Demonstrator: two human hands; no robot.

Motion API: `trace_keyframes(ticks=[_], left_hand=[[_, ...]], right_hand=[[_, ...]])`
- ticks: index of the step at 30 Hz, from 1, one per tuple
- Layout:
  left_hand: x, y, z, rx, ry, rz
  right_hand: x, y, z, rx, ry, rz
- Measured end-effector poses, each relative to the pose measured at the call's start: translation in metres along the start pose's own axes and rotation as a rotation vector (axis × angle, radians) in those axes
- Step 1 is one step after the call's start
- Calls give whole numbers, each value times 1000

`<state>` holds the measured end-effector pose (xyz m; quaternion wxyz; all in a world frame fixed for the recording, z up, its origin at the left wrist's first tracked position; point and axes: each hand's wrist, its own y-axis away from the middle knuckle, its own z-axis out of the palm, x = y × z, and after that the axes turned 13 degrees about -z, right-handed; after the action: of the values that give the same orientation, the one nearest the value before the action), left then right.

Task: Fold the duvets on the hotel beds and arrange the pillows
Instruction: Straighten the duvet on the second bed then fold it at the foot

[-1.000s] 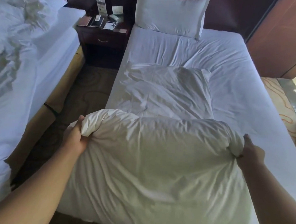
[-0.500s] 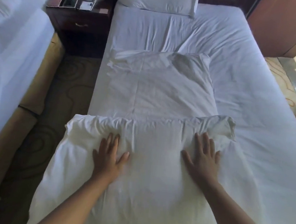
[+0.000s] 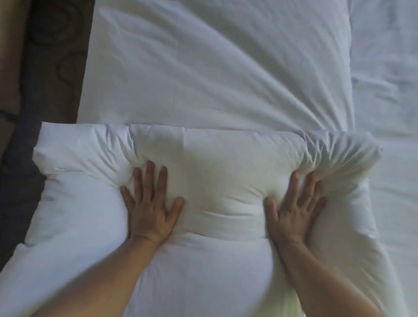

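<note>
Since half a second ago both hands have sunk deeper into the folded duvet (image 3: 224,169). The view has also dropped closer, so the flat pillow (image 3: 217,60) beyond it now fills the top of what we see. We find the left hand (image 3: 151,204) flat on the duvet, left of centre, its grip apart: fingers straight and spread, thumb out to the right, clamped on nothing. The right hand (image 3: 294,211) presses down in the same way further right, grip apart, fingertips pushed into a bunch of creased fabric near the duvet's far right corner. Between the two hands we see the filling swell into a rounded hump, and it puffs up outside each wrist too. The duvet lies across the near end of the bed, its folded edge touching the pillow, which rests on the sheet (image 3: 402,72). The duvet's left corner overhangs the dark patterned carpet (image 3: 58,36). Its right edge is blurred.
</note>
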<state>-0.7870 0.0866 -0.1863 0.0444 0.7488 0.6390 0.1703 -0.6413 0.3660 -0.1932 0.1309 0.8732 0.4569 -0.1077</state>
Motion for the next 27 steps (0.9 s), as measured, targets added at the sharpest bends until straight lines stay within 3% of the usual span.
trace_keyframes(ticks=[8, 15, 18, 23, 25, 27], left_hand=[[9, -49, 67, -20, 22, 11], [12, -57, 68, 6, 24, 26], [18, -50, 47, -14, -22, -22], [9, -15, -22, -124, -97, 9], [-13, 11, -47, -32, -169, 64], [-45, 38, -68, 64, -258, 53]], right_hand=[[18, -44, 58, 69, 34, -71], [17, -55, 58, 120, 66, -115], [6, -50, 39, 55, 76, -67], [-4, -17, -25, -219, 63, -98], [0, 14, -56, -291, 213, -121], [15, 56, -75, -228, 273, -124]])
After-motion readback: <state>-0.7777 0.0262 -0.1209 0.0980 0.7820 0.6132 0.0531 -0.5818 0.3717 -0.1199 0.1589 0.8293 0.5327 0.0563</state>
